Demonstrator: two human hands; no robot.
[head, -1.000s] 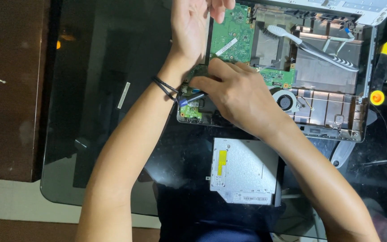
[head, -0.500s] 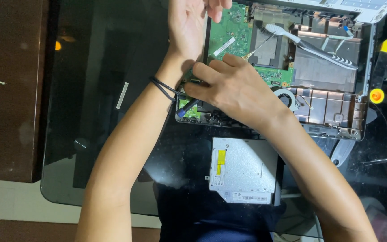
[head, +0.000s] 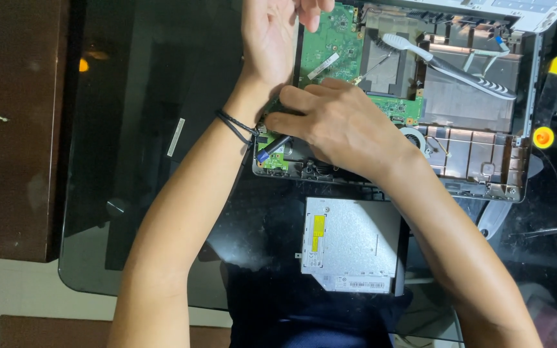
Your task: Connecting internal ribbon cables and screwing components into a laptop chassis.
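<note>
1. Laptop [head: 478, 129], opened up with its insides exposed, lies at the far right of a dark glass table [head: 130, 193]; its near edge faces the person.
2. Head view, left hand [head: 272, 38]: raised over the laptop's left edge, beside the green circuit board [head: 333, 42]. Palm side faces the camera; fingers curl at the top of the frame and are partly cut off. Cannot tell whether it grips anything. A thin black band [head: 234, 124] circles the wrist.
3. Head view, right hand [head: 340, 125]: crosses under the left wrist and rests on the laptop's near-left corner. Fingers are bent and drawn together, tips pressed down at the board's left edge, just by the left wrist. What lies under the fingertips is hidden, so a grip cannot be confirmed.
4. Just below the right hand's fingers, a small green board [head: 272, 158] with a blue-tipped black cable [head: 272, 147] sits in the corner of the case.
5. Other laptop parts seen: a white ribbon cable [head: 446, 64] running diagonally over the copper-coloured panel [head: 465, 103]; a round fan [head: 414, 138] beside the right wrist.
6. A silver disc drive [head: 352, 245] with a yellow sticker lies loose on the glass, near the laptop's front edge, between the two forearms.
7. A yellow-handled tool [head: 546, 113] lies just right of the laptop.
</note>
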